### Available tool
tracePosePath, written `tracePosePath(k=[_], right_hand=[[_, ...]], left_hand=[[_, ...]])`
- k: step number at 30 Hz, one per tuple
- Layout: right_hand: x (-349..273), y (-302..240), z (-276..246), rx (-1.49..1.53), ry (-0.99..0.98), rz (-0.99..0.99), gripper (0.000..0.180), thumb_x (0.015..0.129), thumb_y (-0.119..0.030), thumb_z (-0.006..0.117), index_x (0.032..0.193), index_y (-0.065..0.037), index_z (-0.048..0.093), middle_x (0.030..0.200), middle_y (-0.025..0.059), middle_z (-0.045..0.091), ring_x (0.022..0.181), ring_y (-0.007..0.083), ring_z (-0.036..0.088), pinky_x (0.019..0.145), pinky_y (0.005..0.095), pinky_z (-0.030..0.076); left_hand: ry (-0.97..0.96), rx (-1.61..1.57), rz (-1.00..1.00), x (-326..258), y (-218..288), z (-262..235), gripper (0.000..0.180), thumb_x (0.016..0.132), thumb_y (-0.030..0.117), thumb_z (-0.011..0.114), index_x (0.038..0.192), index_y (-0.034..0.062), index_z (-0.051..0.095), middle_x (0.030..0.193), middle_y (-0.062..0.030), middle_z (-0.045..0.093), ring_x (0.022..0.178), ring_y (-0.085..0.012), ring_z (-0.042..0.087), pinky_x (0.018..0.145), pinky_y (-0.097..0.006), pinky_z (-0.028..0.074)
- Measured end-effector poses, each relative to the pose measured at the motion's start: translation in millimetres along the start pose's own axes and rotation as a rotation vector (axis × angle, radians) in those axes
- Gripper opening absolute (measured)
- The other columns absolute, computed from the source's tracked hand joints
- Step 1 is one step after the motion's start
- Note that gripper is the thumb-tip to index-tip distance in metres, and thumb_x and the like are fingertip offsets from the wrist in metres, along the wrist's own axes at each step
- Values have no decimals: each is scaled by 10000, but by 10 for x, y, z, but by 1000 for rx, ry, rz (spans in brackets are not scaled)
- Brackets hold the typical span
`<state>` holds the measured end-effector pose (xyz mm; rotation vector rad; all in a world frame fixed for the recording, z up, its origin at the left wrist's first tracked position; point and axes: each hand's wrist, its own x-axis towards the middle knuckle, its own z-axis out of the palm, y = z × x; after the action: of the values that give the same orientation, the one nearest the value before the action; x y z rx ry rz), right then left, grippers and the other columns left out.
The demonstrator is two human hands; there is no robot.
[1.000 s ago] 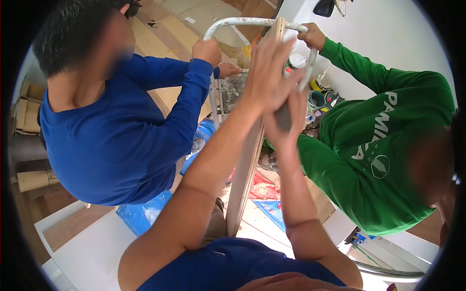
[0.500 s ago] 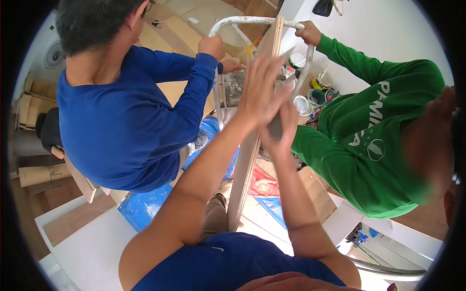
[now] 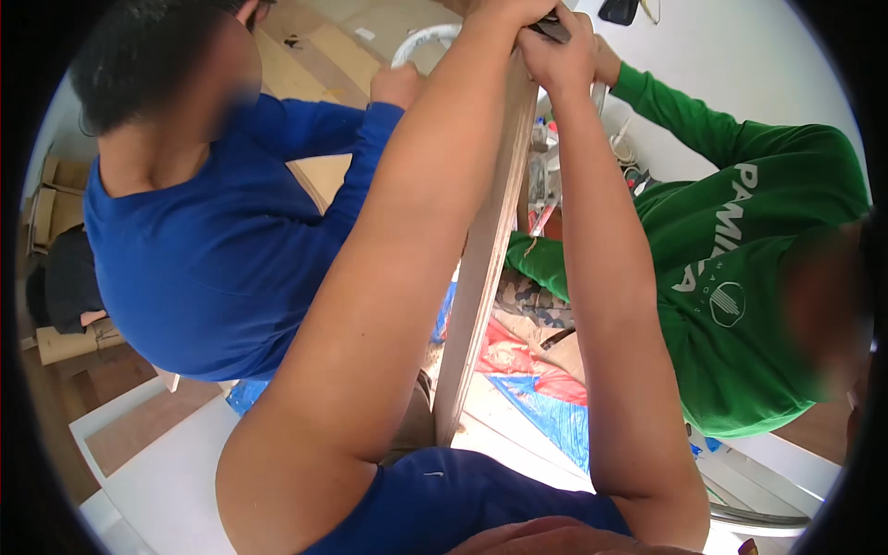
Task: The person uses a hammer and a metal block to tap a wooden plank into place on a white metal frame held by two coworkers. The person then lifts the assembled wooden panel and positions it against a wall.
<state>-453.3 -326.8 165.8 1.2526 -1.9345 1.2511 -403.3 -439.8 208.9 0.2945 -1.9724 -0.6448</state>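
A plywood board (image 3: 481,277) stands on edge, running away from my body between my arms. My arms are stretched out to its far end. My left hand (image 3: 520,11) is closed there at the top of the picture, partly cut off by the frame. Beside it my right hand (image 3: 564,57) is closed, its fingers round a small dark hand tool (image 3: 553,30) on the board's upper edge. Both hands appear to be on this tool; its exact kind does not show.
A person in a blue sweater (image 3: 203,250) on the left holds a white tubular frame (image 3: 424,42). Across the board, a person in a green sweater (image 3: 777,185) reaches toward the board's far end. Blue sheeting (image 3: 546,407) and red sheeting (image 3: 518,347) lie below. White panels (image 3: 176,472) stand at lower left.
Both my hands have moved away from me along the board to its far end. They were blurred near its middle before. The person in blue has shifted slightly left.
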Motion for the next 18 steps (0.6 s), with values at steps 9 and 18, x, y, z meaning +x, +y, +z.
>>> tracePosePath(k=[9, 18], right_hand=[[-1994, -961, -1185, 175, -145, 137, 721, 727, -150, 849, 1372, 67, 611, 1122, 195, 639, 1015, 393, 581, 891, 492, 460], [-1597, -785, -868, 151, -31, 67, 675, 764, -145, 844, 1377, 34, 626, 1055, 186, 645, 943, 383, 592, 853, 470, 485]], left_hand=[[-168, -55, -85, -1977, 944, -422, 742, 989, 441, 677, 1598, 82, 453, 1594, -221, 474, 1522, -510, 342, 1267, -629, 213], [-48, 20, -21, -1581, 676, -258, 690, 1000, 454, 671, 1560, 95, 487, 1543, -236, 511, 1518, -480, 350, 1258, -677, 180]])
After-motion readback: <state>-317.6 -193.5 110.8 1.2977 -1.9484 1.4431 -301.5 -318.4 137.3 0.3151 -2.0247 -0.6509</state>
